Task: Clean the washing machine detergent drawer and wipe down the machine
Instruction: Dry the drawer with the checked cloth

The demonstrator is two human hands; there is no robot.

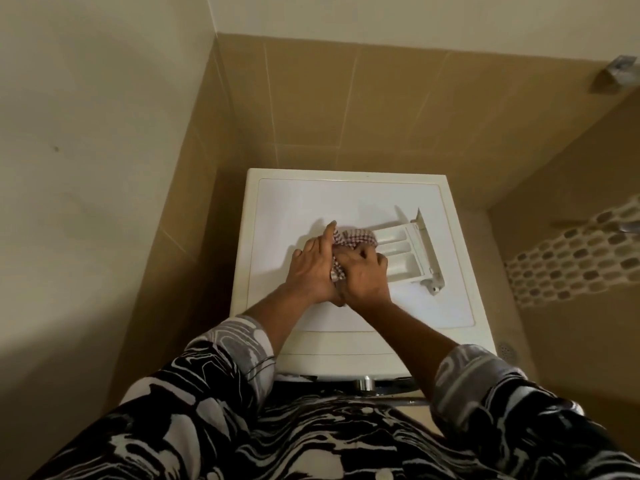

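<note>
The white detergent drawer (405, 249) lies on top of the white washing machine (298, 209), its front panel pointing to the right. A red-and-white checked cloth (356, 237) covers the drawer's left end. My right hand (367, 275) grips the cloth with curled fingers over the drawer. My left hand (313, 268) lies against the cloth's left side with the index finger stretched out along it; whether it also holds the drawer's end is hidden by the cloth.
The machine stands in a corner of beige tiled walls (346, 109), with a plain wall close on the left. A mosaic tile band (571, 258) runs along the right wall. The chrome door rim (367, 382) shows at the machine's front.
</note>
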